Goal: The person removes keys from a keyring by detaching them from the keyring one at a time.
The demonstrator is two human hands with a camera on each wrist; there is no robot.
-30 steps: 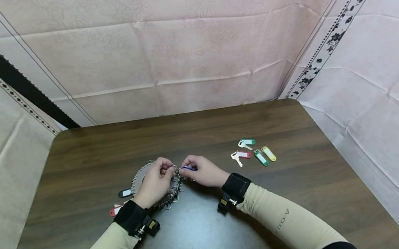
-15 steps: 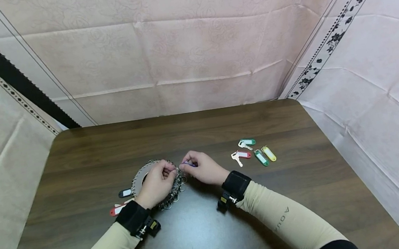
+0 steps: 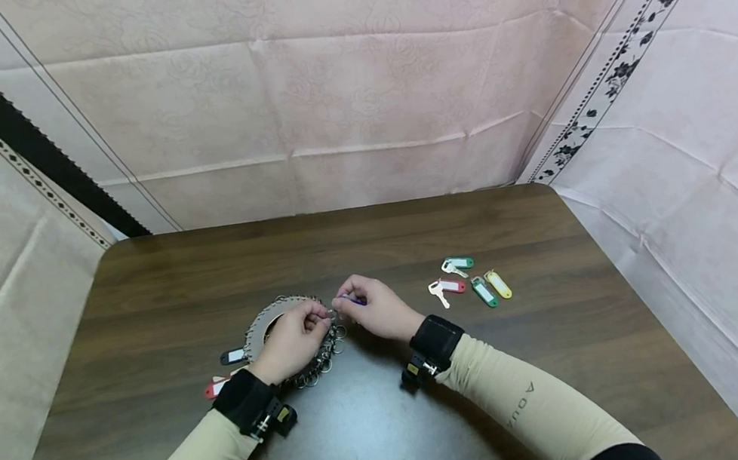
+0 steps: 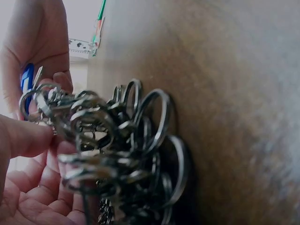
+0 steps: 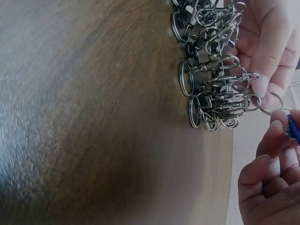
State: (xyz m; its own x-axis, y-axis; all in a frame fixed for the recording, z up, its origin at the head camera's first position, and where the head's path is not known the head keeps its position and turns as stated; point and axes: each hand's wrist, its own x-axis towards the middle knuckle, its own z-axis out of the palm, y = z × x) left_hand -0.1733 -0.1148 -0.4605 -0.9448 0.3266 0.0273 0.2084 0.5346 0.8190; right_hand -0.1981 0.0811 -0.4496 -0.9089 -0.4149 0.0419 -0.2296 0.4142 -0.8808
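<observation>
A round grey holder (image 3: 259,329), its rim hung with many metal clips and rings, lies on the table left of centre. My left hand (image 3: 293,341) reaches over it and pinches a metal clip (image 5: 246,77) at its far right edge. Just right of that, my right hand (image 3: 378,312) holds a blue key tag (image 4: 28,80) between thumb and fingers. A thin split ring (image 5: 274,101) spans the small gap between the two hands. Whether it is hooked onto the clip I cannot tell. Part of the holder is hidden beneath my left hand.
A black key tag (image 3: 233,356) and a red key tag (image 3: 215,389) stick out at the holder's left. To the right lie two green tags (image 3: 484,292) (image 3: 460,262), a red tag (image 3: 452,286) and a yellow tag (image 3: 498,285), with silver keys (image 3: 438,292). Cloth hangs behind the table.
My right hand has drawn slightly up and to the right with the blue tag. My left hand has shifted slightly right, and more of the holder's upper rim shows.
</observation>
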